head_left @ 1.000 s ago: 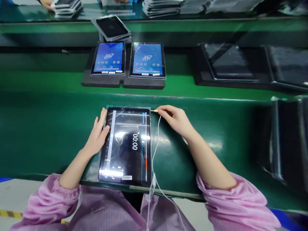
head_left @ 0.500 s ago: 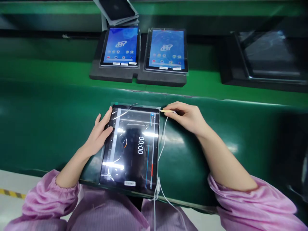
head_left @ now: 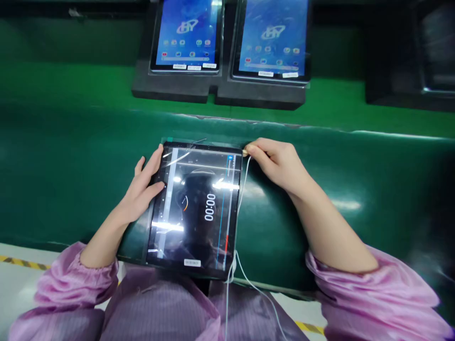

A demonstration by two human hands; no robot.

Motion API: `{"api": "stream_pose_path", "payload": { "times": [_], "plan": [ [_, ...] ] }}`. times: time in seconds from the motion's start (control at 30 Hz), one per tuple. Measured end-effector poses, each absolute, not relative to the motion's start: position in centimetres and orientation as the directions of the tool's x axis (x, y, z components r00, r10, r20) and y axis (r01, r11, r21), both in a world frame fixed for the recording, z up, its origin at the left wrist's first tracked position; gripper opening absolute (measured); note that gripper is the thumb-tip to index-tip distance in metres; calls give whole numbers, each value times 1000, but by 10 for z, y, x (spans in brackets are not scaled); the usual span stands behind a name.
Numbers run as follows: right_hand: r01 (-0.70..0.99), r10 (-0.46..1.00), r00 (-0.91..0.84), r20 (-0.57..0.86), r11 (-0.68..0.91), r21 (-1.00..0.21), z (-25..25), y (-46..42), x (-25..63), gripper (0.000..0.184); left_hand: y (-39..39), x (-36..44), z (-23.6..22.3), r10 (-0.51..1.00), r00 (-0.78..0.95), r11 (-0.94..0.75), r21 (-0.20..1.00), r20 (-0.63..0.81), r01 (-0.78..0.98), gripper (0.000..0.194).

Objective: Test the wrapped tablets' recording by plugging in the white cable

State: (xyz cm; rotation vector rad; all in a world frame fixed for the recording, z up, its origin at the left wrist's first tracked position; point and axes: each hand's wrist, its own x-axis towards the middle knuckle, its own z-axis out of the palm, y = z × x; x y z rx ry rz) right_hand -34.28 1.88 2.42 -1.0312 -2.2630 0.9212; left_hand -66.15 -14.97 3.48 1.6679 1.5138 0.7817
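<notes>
A black tablet point(head_left: 194, 208) lies on the bench in front of me, turned sideways, with "00:00" on its lit screen and a clear film over it. My left hand point(head_left: 140, 192) is at its left edge, fingers stretched and spread, thumb tip on the bezel. At the upper right corner my right hand point(head_left: 275, 163) pinches a small yellowish cable plug point(head_left: 245, 152) against the tablet's edge. Fingers cover most of the plug, so how deep it sits is hidden. From there a white cable point(head_left: 243, 187) hangs down along the tablet's right side.
Beyond the bench edge, a black foam block point(head_left: 174, 89) carries two lit tablets, a left one point(head_left: 188, 33) and a right one point(head_left: 273, 38). Another dark block point(head_left: 391, 90) with a device stands far right. White cable loops point(head_left: 232, 267) hang over the front edge.
My right fingers have closed further over the plug, leaving less of it showing at the tablet's edge. My left hand stays in place. The view has tilted downward.
</notes>
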Motion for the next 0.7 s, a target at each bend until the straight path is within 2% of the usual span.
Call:
{"api": "stream_pose_path", "payload": {
  "times": [0.1, 0.17, 0.23, 0.3, 0.37, 0.43, 0.47, 0.7],
  "plan": [
    [559, 764, -624, 162, 582, -590, 28, 21, -345, 52, -141, -665, 28, 988, 146, -33, 870, -45, 492, 73],
    [604, 763, -588, 271, 636, -480, 35, 11, -340, 46, -136, -666, 24, 986, 157, -33, 879, -48, 476, 74],
    [646, 783, -482, 392, 621, -444, 45, -16, -329, 39, -133, -667, 21, 987, 156, -34, 879, -46, 475, 73],
    [649, 832, -389, 395, 552, -524, 55, -58, -315, 33, -133, -667, 21, 986, 157, -34, 870, -50, 492, 74],
    [590, 850, -488, 199, 489, -643, 60, -106, -300, 19, -134, -664, 24, 986, 155, -32, 859, -55, 511, 75],
    [538, 786, -618, -2, 421, -731, 59, -149, -288, 15, -135, -657, 27, 988, 146, -34, 845, -52, 533, 75],
    [538, 775, -630, -48, 391, -747, 57, -165, -284, 16, -134, -652, 28, 989, 141, -38, 836, -47, 548, 75],
    [538, 910, -407, -82, 166, -826, 34, -204, -282, 25, -128, -633, 23, 992, 121, -57, 802, -20, 594, 76]
  ]
}}
